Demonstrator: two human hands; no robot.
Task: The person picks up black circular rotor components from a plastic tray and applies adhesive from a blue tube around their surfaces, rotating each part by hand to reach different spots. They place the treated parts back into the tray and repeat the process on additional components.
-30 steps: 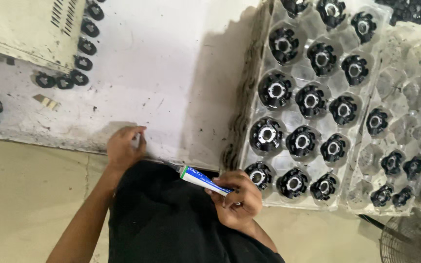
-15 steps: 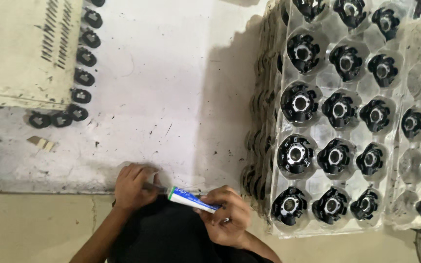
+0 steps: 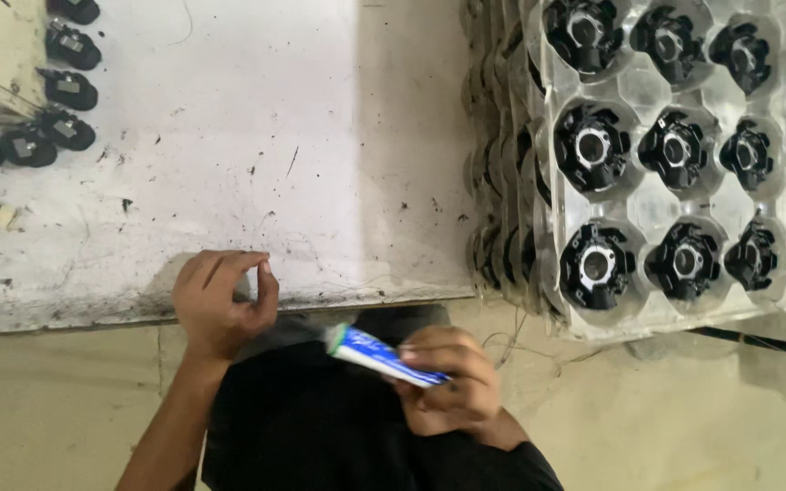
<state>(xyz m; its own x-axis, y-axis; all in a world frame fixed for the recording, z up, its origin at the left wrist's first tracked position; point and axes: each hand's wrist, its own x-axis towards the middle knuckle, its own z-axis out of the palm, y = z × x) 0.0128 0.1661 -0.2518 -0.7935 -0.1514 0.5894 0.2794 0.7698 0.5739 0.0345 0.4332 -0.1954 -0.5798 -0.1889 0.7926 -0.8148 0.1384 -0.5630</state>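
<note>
Tabletop (image 3: 229,136), white, scuffed and speckled with dark grime, fills the far left of the view, its near edge running just beyond the person's lap. On the right stands a stack of clear moulded plastic trays (image 3: 634,186), each pocket seating a black round plastic part with a metal-ringed centre (image 3: 596,145); more small black parts (image 3: 70,91) line the far left. Nearer, the right hand (image 3: 448,386) is closed around the rear of a small white-and-blue squeeze tube (image 3: 384,356), its nozzle end pointing left toward the left hand (image 3: 220,305). That hand rests at the tabletop's near edge with thumb and forefinger pinched together; whether anything sits between them cannot be told. The tube looks light and soft-walled, likely to dent under pressure, so a hold round its middle or rear seems best.
</note>
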